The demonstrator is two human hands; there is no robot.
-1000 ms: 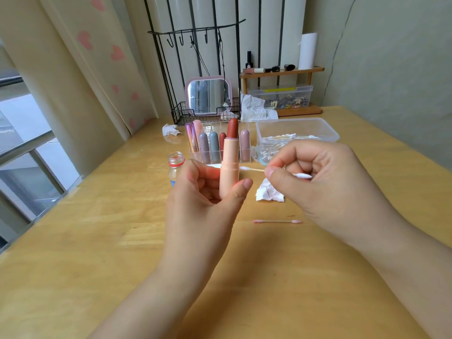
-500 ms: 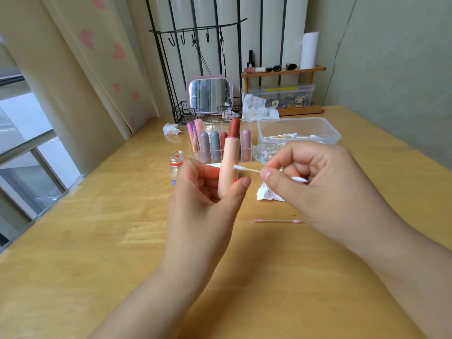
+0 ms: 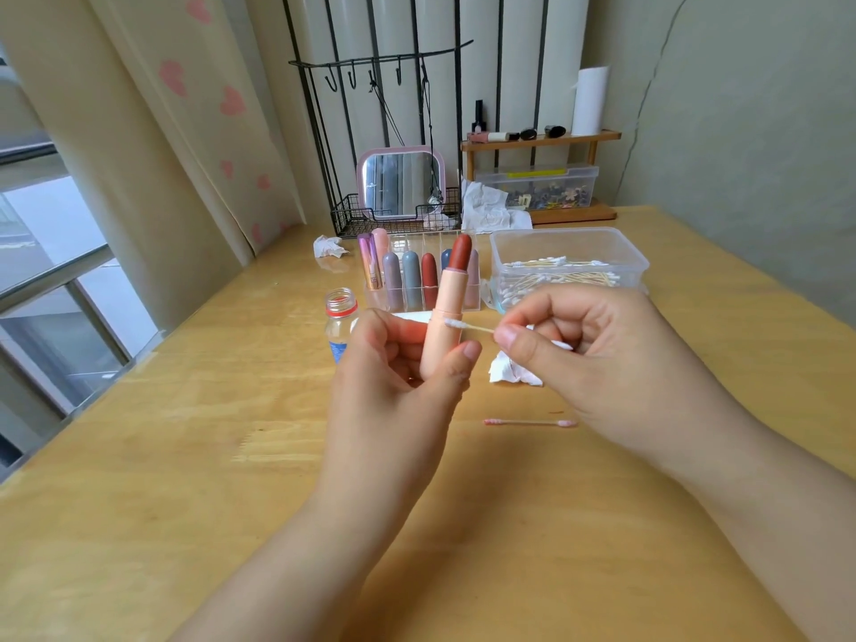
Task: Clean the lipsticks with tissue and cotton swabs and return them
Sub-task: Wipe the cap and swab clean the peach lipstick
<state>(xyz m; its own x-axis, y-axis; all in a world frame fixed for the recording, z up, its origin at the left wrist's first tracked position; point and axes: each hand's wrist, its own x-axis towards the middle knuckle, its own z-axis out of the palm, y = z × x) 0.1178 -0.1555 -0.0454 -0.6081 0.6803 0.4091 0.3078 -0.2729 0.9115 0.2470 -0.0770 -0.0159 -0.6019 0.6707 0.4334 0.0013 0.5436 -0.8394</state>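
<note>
While mid-task, near the middle of the worktop: left hand gripping an uncapped lipstick upright, fingers and thumb curled round the peach tube, red bullet wound out at the top. Right hand pinching a cotton swab between thumb and forefinger, white tip touching the tube at the collar. Judged as the swab stage on this one stick, not finished.

Just beyond the hands: used pink-stained swab lying flat, crumpled tissue beside it, small open bottle left of the lipstick. Reads as some earlier cleaning done, how much impossible to tell.

Farther back, toward the far edge: clear organiser with several capped lipsticks standing, some compartments vacant; clear tub of fresh swabs to its right. Left to do, apparently: finish wiping, recap, return the stick to the organiser, then any remaining ones.
</note>
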